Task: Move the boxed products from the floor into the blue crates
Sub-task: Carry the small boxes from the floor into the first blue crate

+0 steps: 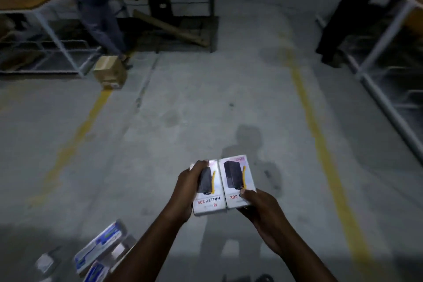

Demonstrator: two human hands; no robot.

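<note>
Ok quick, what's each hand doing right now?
Left hand: grips the left white box along its outer edge.
Right hand: holds the right white box, thumb on top.

**Gloss on cardboard, dull concrete**

The two boxes are white printed card with a glossy, light-catching face. The floor is matt grey concrete, stained and scuffed, with worn yellow paint lines. The carton is plain brown matt cardboard. The racks look like pale painted metal. The packs look shiny, blurred.
</note>
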